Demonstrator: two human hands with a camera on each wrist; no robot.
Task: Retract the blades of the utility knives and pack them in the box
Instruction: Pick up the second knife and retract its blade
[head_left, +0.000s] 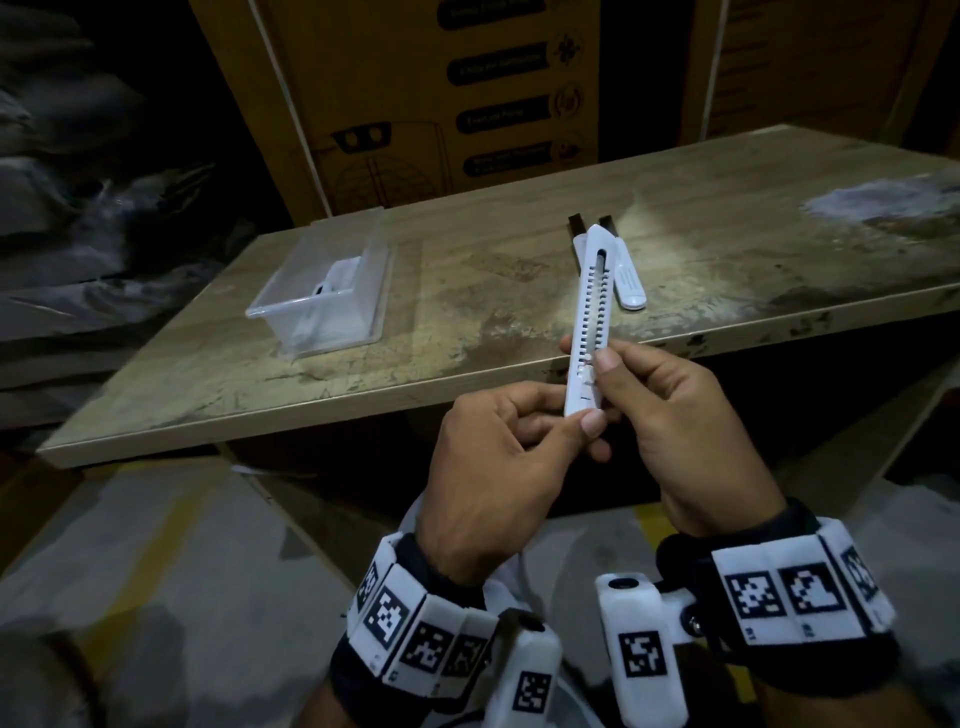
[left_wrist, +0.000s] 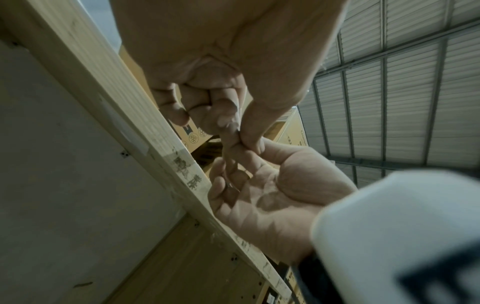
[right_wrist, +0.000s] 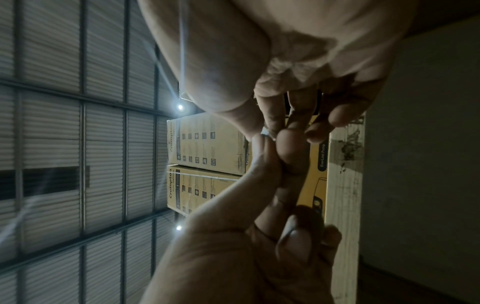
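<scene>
Just off the near edge of the table (head_left: 727, 171), a white utility knife (head_left: 587, 317) is being held up in the air, its nose pointing away from the person and no blade showing past that nose. Its slider is sitting low on the notched track, near the butt end, so this blade is probably fully drawn in (a judgement from the head view alone; the wrist views are showing only palms and fingers). The left hand (head_left: 498, 467) is pinching the butt of the knife between thumb and curled fingers, while the right hand (head_left: 675, 415) is wrapping round the body from the other side, its thumb pressing at the slider.

Beyond this knife, two more utility knives (head_left: 626, 280) are lying side by side on the table, both with dark blades still sticking out at their far ends. Far off to the left of the knife, a clear plastic box (head_left: 322, 291) is standing open on the table with something white already lying inside, likely a packed knife, though I cannot tell how many.

So the work is looking roughly midway: the knife in hand is waiting to go into the box, and the two on the table are each needing a retraction and a trip over there.
</scene>
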